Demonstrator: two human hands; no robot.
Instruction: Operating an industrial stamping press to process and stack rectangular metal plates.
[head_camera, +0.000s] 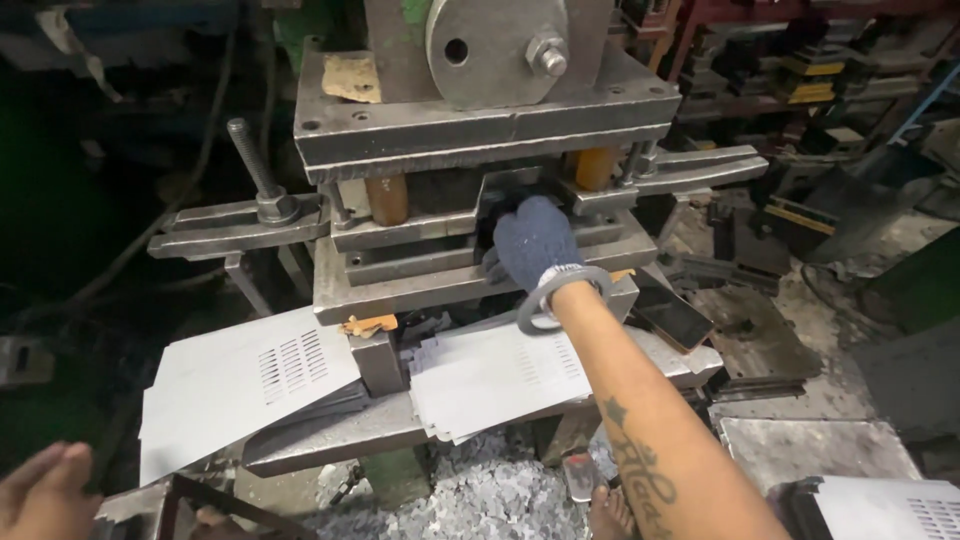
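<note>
My right hand (533, 243), in a dark blue knit glove with a grey ring around the wrist, reaches into the gap of the steel press die (480, 130). Its fingers are hidden inside the die opening, so what it touches cannot be seen. A stack of grey slotted metal sheets (490, 375) lies on the press bed just below my forearm. My bare left hand (45, 492) rests at the lower left corner, fingers curled, beside a dark metal frame (200, 500). A larger slotted sheet (235, 380) lies near it.
A long bolt (252, 165) and clamp bars (235, 225) stick out left of the die. A dark phone (670, 315) lies on the bed at right. Metal scrap (480, 495) heaps below the press. Another slotted sheet (890, 505) sits at the lower right. Racks of dies (800, 70) stand behind.
</note>
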